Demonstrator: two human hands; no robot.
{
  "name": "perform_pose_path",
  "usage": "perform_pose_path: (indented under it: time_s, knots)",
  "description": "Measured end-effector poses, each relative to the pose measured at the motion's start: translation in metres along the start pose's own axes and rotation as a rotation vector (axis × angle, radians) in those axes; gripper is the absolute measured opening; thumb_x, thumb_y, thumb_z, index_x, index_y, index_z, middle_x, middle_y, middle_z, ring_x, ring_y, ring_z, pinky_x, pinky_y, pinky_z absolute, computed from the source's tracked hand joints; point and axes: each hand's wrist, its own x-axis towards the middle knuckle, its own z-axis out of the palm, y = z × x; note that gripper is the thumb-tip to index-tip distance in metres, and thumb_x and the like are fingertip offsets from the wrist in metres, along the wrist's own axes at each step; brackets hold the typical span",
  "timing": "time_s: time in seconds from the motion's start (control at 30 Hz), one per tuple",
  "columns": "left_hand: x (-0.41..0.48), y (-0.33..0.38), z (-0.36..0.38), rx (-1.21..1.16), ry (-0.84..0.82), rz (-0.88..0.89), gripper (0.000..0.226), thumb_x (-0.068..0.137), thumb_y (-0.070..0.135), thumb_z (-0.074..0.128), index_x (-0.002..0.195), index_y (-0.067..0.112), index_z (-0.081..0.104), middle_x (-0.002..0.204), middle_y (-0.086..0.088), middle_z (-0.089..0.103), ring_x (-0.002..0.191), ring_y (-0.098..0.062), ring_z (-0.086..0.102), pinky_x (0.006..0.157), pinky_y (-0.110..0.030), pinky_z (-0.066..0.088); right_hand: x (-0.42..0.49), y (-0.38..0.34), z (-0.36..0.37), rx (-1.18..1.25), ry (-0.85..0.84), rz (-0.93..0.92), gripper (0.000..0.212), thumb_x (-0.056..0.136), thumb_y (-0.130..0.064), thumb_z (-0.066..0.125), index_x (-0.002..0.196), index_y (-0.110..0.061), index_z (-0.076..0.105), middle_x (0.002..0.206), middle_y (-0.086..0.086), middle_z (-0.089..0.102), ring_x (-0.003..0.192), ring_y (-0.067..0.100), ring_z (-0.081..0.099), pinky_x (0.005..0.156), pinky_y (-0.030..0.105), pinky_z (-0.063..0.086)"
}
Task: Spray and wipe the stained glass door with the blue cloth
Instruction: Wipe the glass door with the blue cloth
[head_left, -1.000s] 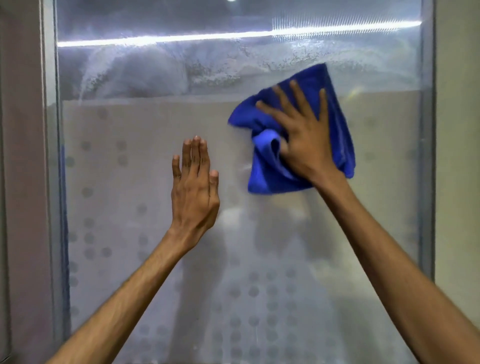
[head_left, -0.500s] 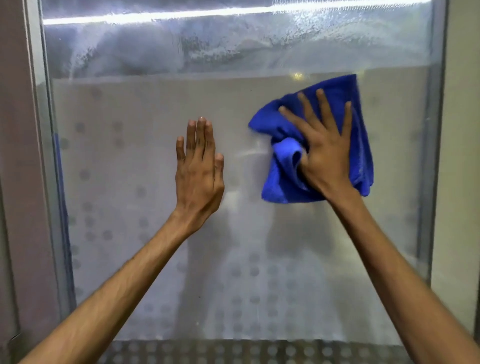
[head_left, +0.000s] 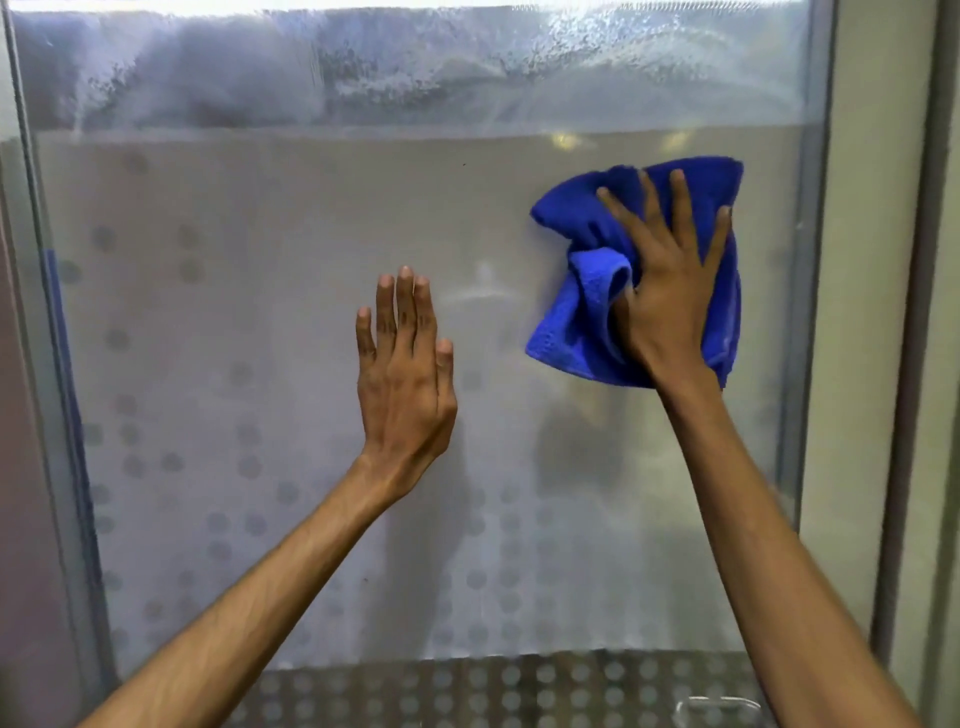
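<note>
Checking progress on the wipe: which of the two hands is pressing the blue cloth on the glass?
The right hand, fingers spread over the bunched blue cloth near the door's right edge. The left hand lies flat and bare on the glass door.

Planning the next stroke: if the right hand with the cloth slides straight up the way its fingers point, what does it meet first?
The right hand and blue cloth would likely reach the cloudy residue band across the top of the glass door; nothing else appears in between.

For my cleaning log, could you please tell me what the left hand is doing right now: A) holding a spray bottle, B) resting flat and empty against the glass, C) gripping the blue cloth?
B: the left hand lies flat, empty, on the glass door; the right hand presses the blue cloth.
</note>
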Motion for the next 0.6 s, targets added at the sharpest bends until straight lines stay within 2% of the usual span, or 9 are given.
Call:
perform_pose_path:
  time_s: [0.07,0.2,0.3,0.43,0.5,0.6]
  knots:
    - [0.004,0.014,0.004,-0.013,0.003,-0.025,0.057,0.102,0.023,0.021,0.155,0.002,0.012,0.163,-0.010,0.005,0.152,-0.027,0.004,0.123,-0.037,-0.006,-0.026,-0.009,0.003,0.005,-0.024,-0.068,0.056,0.089,-0.030,0.042,0.145,-0.032,0.048,0.159,-0.002,0.036,0.151,0.025,0.022,0.121,0.059,0.003]
    - [0.005,0.030,0.009,-0.016,-0.011,-0.020,0.058,0.102,0.024,0.021,0.155,0.003,0.012,0.164,-0.010,0.005,0.152,-0.024,0.001,0.124,-0.038,-0.006,-0.074,0.027,-0.012,0.017,-0.094,-0.192,0.066,0.080,-0.008,0.043,0.143,-0.027,0.051,0.156,-0.002,0.039,0.150,0.022,0.025,0.122,0.057,0.008]
    - [0.008,0.029,0.008,-0.014,-0.024,0.014,0.058,0.103,0.024,0.022,0.155,0.003,0.013,0.165,-0.011,0.007,0.153,-0.025,0.002,0.124,-0.038,-0.006,-0.030,0.065,-0.027,0.080,-0.030,-0.059,0.060,0.086,-0.011,0.041,0.143,-0.026,0.050,0.154,-0.001,0.040,0.149,0.024,0.027,0.120,0.060,0.012]
    - [0.010,0.021,0.007,-0.023,-0.030,0.054,0.057,0.103,0.023,0.023,0.156,0.004,0.012,0.165,-0.010,0.008,0.154,-0.023,0.002,0.125,-0.040,-0.004,0.033,0.072,-0.031,0.021,0.036,0.073,0.052,0.096,-0.019,0.037,0.147,-0.028,0.044,0.158,0.002,0.037,0.152,0.023,0.021,0.121,0.059,0.011]
    - [0.011,0.018,0.006,-0.023,-0.035,0.069,0.058,0.103,0.023,0.025,0.156,0.004,0.011,0.165,-0.009,0.006,0.154,-0.022,0.001,0.125,-0.040,-0.004,0.048,0.065,-0.028,-0.008,0.049,0.114,0.056,0.094,-0.034,0.028,0.148,-0.030,0.042,0.159,0.002,0.035,0.152,0.024,0.019,0.122,0.057,0.007]
    - [0.014,0.016,0.003,-0.030,-0.053,0.082,0.058,0.103,0.023,0.024,0.155,0.005,0.010,0.164,-0.007,0.003,0.153,-0.021,0.000,0.125,-0.040,-0.004,0.053,0.046,-0.018,-0.062,0.073,0.131,0.066,0.087,-0.030,0.022,0.150,-0.033,0.040,0.161,0.002,0.032,0.153,0.025,0.017,0.122,0.059,0.004]
